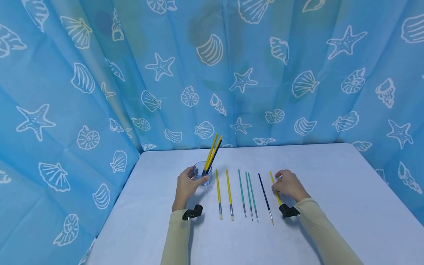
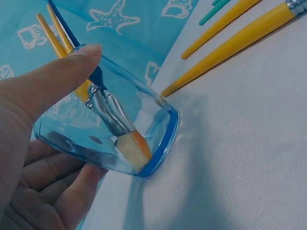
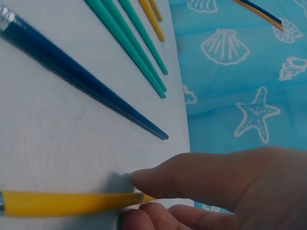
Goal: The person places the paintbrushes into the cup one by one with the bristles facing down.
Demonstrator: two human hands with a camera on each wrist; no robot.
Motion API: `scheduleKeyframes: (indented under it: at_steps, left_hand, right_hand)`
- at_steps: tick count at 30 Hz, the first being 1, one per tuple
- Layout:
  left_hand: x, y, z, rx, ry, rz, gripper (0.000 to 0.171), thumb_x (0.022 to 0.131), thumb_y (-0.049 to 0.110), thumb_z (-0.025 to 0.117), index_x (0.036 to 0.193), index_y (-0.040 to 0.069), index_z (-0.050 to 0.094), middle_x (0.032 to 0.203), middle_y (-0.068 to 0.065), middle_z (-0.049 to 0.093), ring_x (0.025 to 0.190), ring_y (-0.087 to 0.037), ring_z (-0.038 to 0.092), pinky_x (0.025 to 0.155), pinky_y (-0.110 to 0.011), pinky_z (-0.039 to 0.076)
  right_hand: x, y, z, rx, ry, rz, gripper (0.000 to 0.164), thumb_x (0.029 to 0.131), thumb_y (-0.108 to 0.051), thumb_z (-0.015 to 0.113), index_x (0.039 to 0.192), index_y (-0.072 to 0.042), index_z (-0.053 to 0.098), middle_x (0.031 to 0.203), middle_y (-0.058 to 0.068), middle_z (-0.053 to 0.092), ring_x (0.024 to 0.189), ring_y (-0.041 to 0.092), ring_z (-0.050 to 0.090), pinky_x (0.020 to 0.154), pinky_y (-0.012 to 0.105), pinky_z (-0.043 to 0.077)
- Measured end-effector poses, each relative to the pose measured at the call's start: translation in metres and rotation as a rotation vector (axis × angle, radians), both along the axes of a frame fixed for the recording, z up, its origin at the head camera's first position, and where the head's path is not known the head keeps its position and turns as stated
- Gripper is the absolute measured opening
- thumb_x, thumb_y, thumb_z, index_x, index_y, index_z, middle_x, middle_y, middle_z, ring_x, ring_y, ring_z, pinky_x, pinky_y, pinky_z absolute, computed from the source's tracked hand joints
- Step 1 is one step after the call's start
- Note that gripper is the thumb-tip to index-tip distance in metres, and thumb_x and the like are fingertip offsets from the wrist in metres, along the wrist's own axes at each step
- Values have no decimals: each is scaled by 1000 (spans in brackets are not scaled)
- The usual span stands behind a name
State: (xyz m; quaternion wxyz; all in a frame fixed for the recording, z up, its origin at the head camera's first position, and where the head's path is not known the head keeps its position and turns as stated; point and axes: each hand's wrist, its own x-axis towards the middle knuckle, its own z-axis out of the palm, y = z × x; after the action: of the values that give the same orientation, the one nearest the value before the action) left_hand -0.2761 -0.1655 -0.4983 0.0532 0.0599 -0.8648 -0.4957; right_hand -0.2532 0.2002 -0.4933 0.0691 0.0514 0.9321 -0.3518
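My left hand (image 1: 187,187) grips a clear, blue-tinted glass (image 2: 158,112), thumb on the near side and fingers beneath it. The glass is tilted in the left wrist view. Inside lean paintbrushes (image 1: 212,156) with yellow and dark blue handles, bristles down at the base. At the right of the row, my right hand (image 1: 290,186) has its thumb and fingers about the handle end of a yellow paintbrush (image 3: 62,203), which lies along the table. Beside it on the left is a dark blue paintbrush (image 1: 265,195); its handle (image 3: 91,88) points to the back.
Three thin green paintbrushes (image 1: 249,195) lie mid-row, and two yellow paintbrushes (image 1: 229,189) lie nearer the glass. All rest on a white-covered table (image 1: 331,165). A blue shell-patterned curtain (image 1: 185,121) hangs at its back and left edges.
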Motion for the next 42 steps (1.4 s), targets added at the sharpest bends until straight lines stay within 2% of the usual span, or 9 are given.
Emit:
scheduleKeyframes:
  at_steps: [6,14,20,27,31,36,42]
  left_hand:
    - [0,0,2,2,5,-4,87,78,38,91,147,1,53,145,-22,61,137,-37,59,113,-45,54]
    - [-1,-1,-1,7,-17,6,88,78,40,91,148,2,52,147,-22,60,138,-36,59,113,-46,54]
    - [-1,-2,-1,19,-8,10,87,79,38,91,148,1,52,146,-22,61,137,-36,59,113,-45,54]
    - [0,0,0,7,-9,1,89,78,39,91,148,0,51,146,-22,61,137,-36,60,112,-45,54]
    - [1,-1,1,6,-10,5,88,79,38,90,148,0,51,146,-23,61,136,-36,60,112,-45,54]
    - [1,0,1,9,-15,2,87,79,38,90,148,1,52,146,-22,61,137,-36,60,112,-44,54]
    - [1,1,2,-2,-10,0,86,79,38,90,148,1,52,146,-22,61,137,-36,60,112,-44,55]
  right_hand:
    - [-3,-1,2,56,-26,-1,45,82,-10,76,119,11,62,84,15,71,70,22,63,62,29,51]
    - [-2,-6,9,198,-82,25,30,82,-18,77,97,3,62,76,12,66,65,22,62,57,30,46]
    - [-5,-12,11,246,-105,54,29,81,-17,74,96,1,59,71,11,62,57,22,61,53,29,44]
    - [-4,-4,10,175,-140,49,25,83,-20,71,92,0,58,68,10,63,55,20,61,52,28,44]
    - [-6,2,6,83,-122,23,30,86,-20,71,100,3,58,77,13,66,60,20,65,55,28,50]
    - [-12,7,3,-53,-122,-47,34,89,-18,70,111,4,59,93,18,68,67,21,67,58,27,57]
    - [-14,7,6,-207,-89,-92,41,90,-16,67,122,7,57,103,21,69,70,18,70,61,27,63]
